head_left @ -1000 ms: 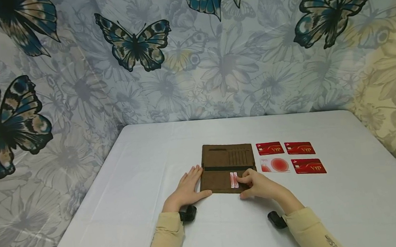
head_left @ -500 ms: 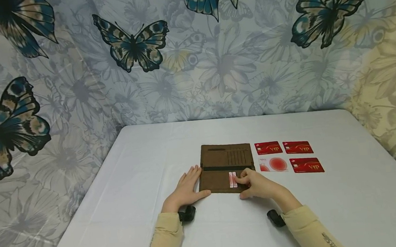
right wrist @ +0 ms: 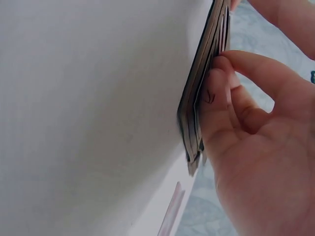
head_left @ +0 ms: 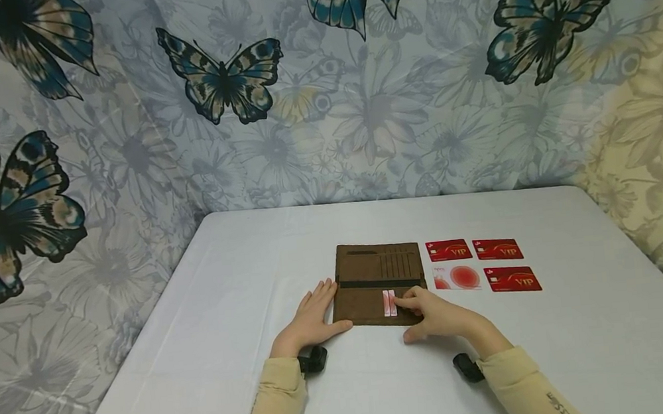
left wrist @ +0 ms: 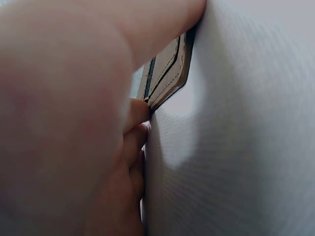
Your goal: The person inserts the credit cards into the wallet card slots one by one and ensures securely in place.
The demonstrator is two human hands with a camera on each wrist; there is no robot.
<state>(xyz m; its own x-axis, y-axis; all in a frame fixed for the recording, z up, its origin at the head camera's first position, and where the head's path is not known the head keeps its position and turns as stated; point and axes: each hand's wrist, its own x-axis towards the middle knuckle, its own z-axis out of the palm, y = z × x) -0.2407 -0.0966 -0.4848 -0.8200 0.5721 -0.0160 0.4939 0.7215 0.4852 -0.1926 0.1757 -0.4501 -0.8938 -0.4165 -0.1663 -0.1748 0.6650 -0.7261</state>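
Observation:
A brown wallet [head_left: 365,307] lies unfolded on the white table, its card slots on the far half. On its near half shows a narrow pink-and-white strip [head_left: 389,303], like part of a card. My left hand [head_left: 311,322] lies spread at the wallet's left side, fingertips and thumb at its edge. The index fingertip of my right hand [head_left: 440,315] touches the right side of the strip, while the thumb stands apart, just off the wallet's near edge. In the right wrist view, bent fingers [right wrist: 216,108] rest against the wallet's layered edge [right wrist: 189,113].
Right of the wallet lie three red VIP cards, one upper left [head_left: 448,250], one upper right [head_left: 497,249] and one lower right [head_left: 512,279], plus a white card with a red circle [head_left: 464,277]. A butterfly-patterned cloth [head_left: 360,131] hangs behind the table [head_left: 204,379].
The thumb of my right hand has drawn slightly back from the wallet's near edge, towards me. My left hand, the wallet and the cards stay in place; the head view shifts slightly.

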